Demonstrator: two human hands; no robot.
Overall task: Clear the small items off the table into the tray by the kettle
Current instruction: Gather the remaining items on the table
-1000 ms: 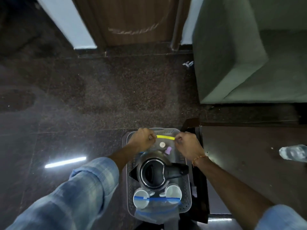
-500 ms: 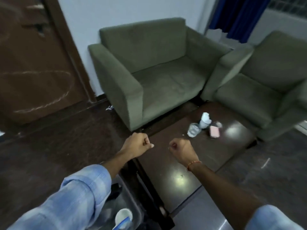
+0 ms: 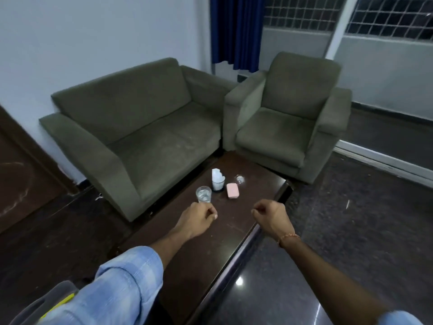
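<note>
On the dark wooden table (image 3: pixel 187 266) stand a clear drinking glass (image 3: pixel 203 194), a dark holder stuffed with white tissue (image 3: pixel 217 179), a small pink case (image 3: pixel 232 190) and a small clear object (image 3: pixel 239 179) at the far end. My left hand (image 3: pixel 195 219) hovers curled just in front of the glass. My right hand (image 3: pixel 271 216) is curled over the table's right edge. Both hands hold nothing. The grey tray's rim (image 3: pixel 50 299) shows at the bottom left, partly behind my left sleeve; the kettle is out of view.
A green two-seat sofa (image 3: pixel 131 127) runs along the table's left side and a green armchair (image 3: pixel 288 120) stands at its far end. Dark polished floor (image 3: pixel 351 226) lies to the right. A brown door (image 3: pixel 16 174) is at the left.
The view has swung up from the tray and kettle to the table. Both hands left the yellow strip at the tray and now hover curled over the table.
</note>
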